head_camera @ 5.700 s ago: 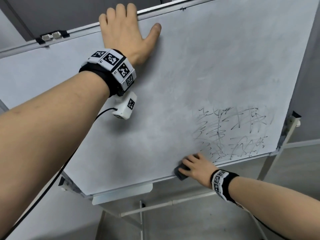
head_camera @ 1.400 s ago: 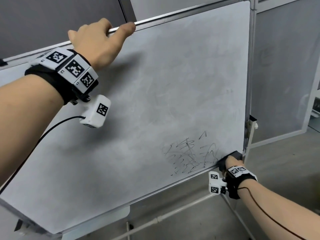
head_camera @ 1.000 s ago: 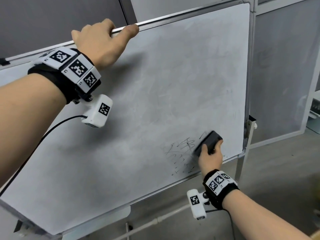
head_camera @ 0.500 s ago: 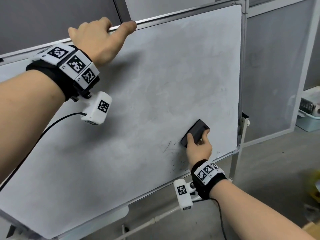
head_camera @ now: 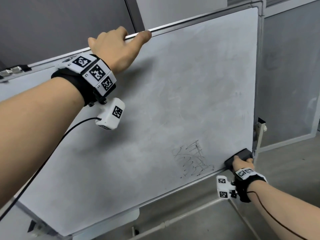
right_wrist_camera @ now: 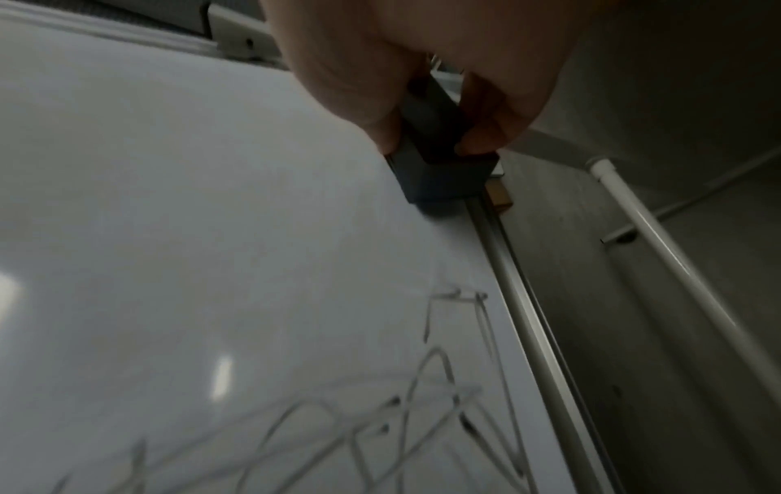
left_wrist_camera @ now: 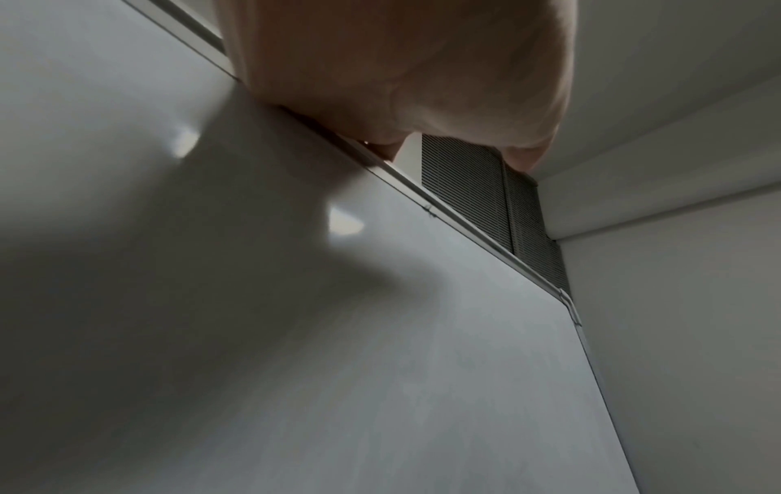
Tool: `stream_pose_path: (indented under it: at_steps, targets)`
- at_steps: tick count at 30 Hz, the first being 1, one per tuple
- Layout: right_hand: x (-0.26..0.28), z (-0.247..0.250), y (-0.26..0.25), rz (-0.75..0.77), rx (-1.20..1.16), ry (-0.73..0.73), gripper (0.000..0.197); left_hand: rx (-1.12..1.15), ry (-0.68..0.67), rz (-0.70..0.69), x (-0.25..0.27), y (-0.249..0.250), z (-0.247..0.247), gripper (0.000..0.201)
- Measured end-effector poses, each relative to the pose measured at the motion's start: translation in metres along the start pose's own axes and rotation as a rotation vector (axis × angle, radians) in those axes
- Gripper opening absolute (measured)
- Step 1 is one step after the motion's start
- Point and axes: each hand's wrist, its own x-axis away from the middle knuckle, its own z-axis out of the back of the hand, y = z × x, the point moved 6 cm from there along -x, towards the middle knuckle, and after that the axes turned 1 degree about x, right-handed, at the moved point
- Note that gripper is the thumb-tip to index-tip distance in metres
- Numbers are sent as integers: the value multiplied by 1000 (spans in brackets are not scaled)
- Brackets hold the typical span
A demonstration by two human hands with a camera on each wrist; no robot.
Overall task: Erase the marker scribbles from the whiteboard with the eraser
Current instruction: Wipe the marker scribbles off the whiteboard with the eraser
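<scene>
Gripping the dark eraser [head_camera: 239, 157] in my right hand [head_camera: 241, 164], I have it pressed flat on the whiteboard [head_camera: 173, 101] at its lower right corner, touching the frame, while my left hand [head_camera: 117, 47] curls over the top rail to steady the board. The marker scribbles [head_camera: 192, 160] sit well apart to the left. I judge a stroke from here could catch the frame and slip off, or skip those lines if pressure eases.
</scene>
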Motion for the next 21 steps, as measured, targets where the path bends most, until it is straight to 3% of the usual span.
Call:
stream_pose_path:
  at_steps: [4,9,13,17,21]
  targets:
    - [10,-14,9,-22,-14,25,69,7,16,5,-2,3,-2,79]
    - [57,-62,43,-62,-64,-126,74,-17,21,-5,-7,-5,-6,79]
    - [29,-29,24,-55,-134,-43,70,-19,27,-26,-5,-5,-5,79]
    - [-38,-25,30,-101,-66,-70,104,-29,38,-13,-5,5,-6,79]
    - [-14,-19,32,-88,-24,-105,77,-24,38,-14,-6,-1,-6,78]
